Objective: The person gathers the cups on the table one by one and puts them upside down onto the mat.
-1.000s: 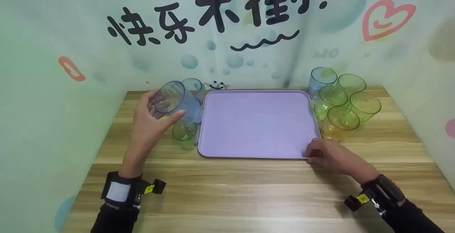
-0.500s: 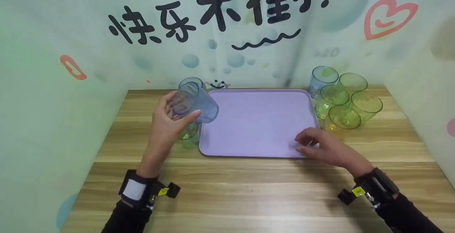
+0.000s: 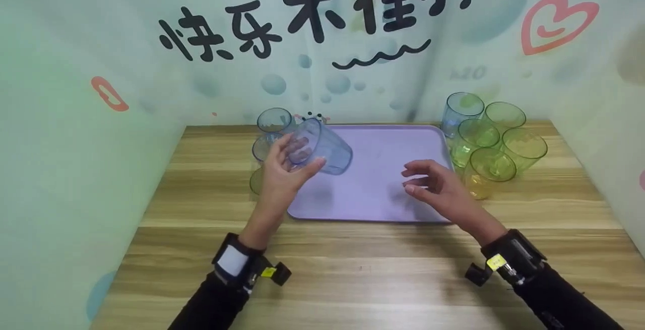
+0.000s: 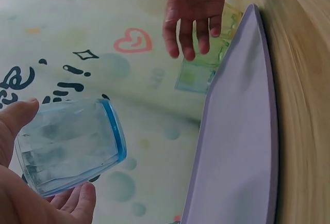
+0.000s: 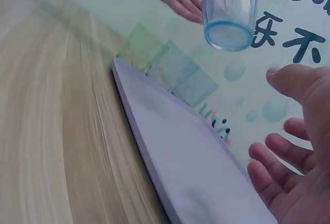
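- A clear blue cup (image 3: 322, 147) is gripped in the left hand (image 3: 282, 171), with the thumb on one side and the fingers curled round the other.
- The cup is held tilted on its side in the air, above the left part of the lilac tray (image 3: 383, 189), its base pointing toward the tray's middle.
- In the left wrist view the same cup (image 4: 72, 144) is seen pinched between thumb and fingers, its blue-rimmed bottom facing the tray (image 4: 242, 146).
- The right hand (image 3: 438, 189) is held over the right part of the tray with its fingers loosely spread and slightly bent; nothing is held in it.
- In the right wrist view that hand's fingers (image 5: 278, 167) are seen relaxed and apart, with the cup (image 5: 229, 10) raised well across from them.
- The tray lies flat on the wooden surface (image 3: 352, 274).
- Two more blue cups (image 3: 274, 121) and a green one stand just left of the tray, partly hidden behind the left hand.
- A cluster of green cups (image 3: 489, 141), together with one blue cup, stands just right of the tray's far corner.
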The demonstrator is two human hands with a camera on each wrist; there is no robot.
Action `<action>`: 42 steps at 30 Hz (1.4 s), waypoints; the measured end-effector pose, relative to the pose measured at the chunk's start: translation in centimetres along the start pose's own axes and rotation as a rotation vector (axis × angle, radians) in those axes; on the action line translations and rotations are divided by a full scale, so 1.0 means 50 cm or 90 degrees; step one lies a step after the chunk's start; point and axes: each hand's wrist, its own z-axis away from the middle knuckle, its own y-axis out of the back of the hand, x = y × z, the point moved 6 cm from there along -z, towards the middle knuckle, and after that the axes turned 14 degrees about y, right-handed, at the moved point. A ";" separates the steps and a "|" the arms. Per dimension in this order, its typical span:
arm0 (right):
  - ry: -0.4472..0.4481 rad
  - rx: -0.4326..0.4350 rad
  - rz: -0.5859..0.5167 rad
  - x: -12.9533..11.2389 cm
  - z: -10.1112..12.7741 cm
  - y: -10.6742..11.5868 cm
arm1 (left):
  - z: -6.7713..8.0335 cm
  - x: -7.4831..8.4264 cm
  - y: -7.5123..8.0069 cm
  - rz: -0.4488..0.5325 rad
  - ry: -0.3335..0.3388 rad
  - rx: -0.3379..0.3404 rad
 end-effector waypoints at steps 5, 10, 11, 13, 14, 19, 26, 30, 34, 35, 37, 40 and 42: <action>-0.018 0.030 -0.083 -0.003 -0.005 -0.016 | -0.004 -0.016 -0.036 0.027 0.000 -0.027; -0.029 0.035 -0.112 -0.003 -0.014 -0.033 | -0.010 -0.029 -0.064 0.047 0.006 -0.034; -0.030 0.038 -0.118 -0.003 -0.016 -0.035 | -0.011 -0.031 -0.069 0.052 0.008 -0.035; -0.034 0.048 -0.133 -0.002 -0.022 -0.040 | -0.014 -0.036 -0.079 0.063 0.014 -0.038; -0.039 0.054 -0.143 -0.001 -0.025 -0.042 | -0.015 -0.038 -0.083 0.066 0.017 -0.038; -0.069 0.096 -0.233 0.004 -0.037 -0.050 | -0.022 -0.049 -0.107 0.079 0.031 -0.042; -0.060 0.143 -0.381 0.006 -0.049 -0.058 | -0.030 -0.068 -0.140 0.101 0.056 -0.057; -0.056 0.159 -0.427 0.006 -0.051 -0.060 | -0.032 -0.075 -0.158 0.107 0.062 -0.064; -0.054 0.166 -0.435 0.009 -0.052 -0.060 | -0.037 -0.081 -0.171 0.123 0.070 -0.067; -0.053 0.167 -0.435 0.009 -0.052 -0.059 | -0.038 -0.082 -0.174 0.124 0.073 -0.067; -0.052 0.170 -0.435 0.012 -0.052 -0.058 | -0.040 -0.084 -0.176 0.123 0.081 -0.066; -0.053 0.178 -0.434 0.015 -0.050 -0.055 | -0.042 -0.088 -0.179 0.119 0.090 -0.069; -0.056 0.184 -0.433 0.019 -0.047 -0.053 | -0.043 -0.094 -0.179 0.114 0.100 -0.072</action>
